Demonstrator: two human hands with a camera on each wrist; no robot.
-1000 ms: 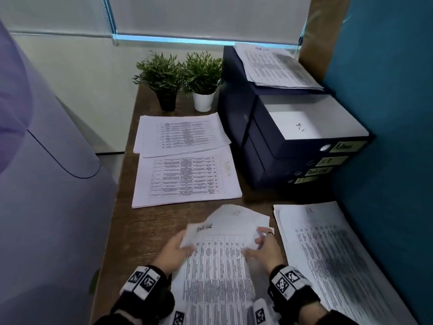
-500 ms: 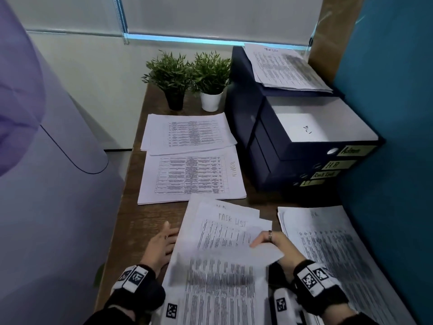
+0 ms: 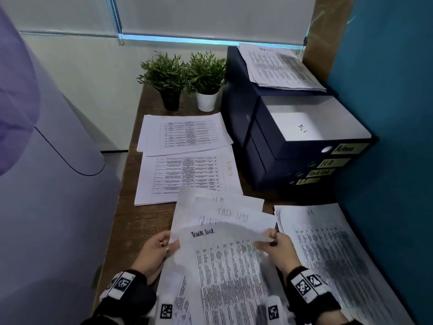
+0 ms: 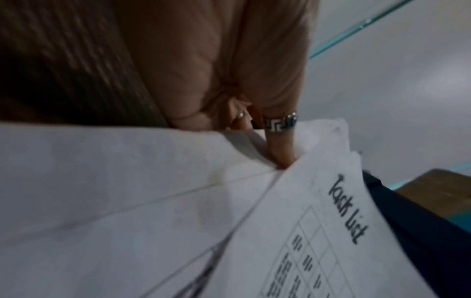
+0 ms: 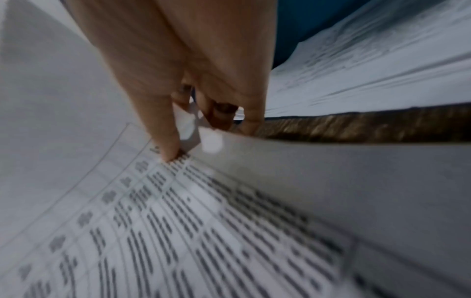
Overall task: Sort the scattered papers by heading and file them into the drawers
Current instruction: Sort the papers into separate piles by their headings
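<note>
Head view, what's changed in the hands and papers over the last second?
The right hand has peeled back to a fresh sheet headed Task list, now pinched at its top corners with the left hand, which was off the papers a moment ago. The Admin pile, HR pile and drawers stayed put.

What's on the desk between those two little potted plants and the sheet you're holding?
In the head view, two paper stacks: a far stack, then the ADMIN stack.

we see the desk (image 3: 145, 221) with two paper stacks (image 3: 187, 156) at eleven o'clock, two plants (image 3: 185, 78) behind them at twelve, the drawer unit (image 3: 269, 141) at one with papers (image 3: 278, 66) on top, another pile (image 3: 328, 249) at three.
</note>
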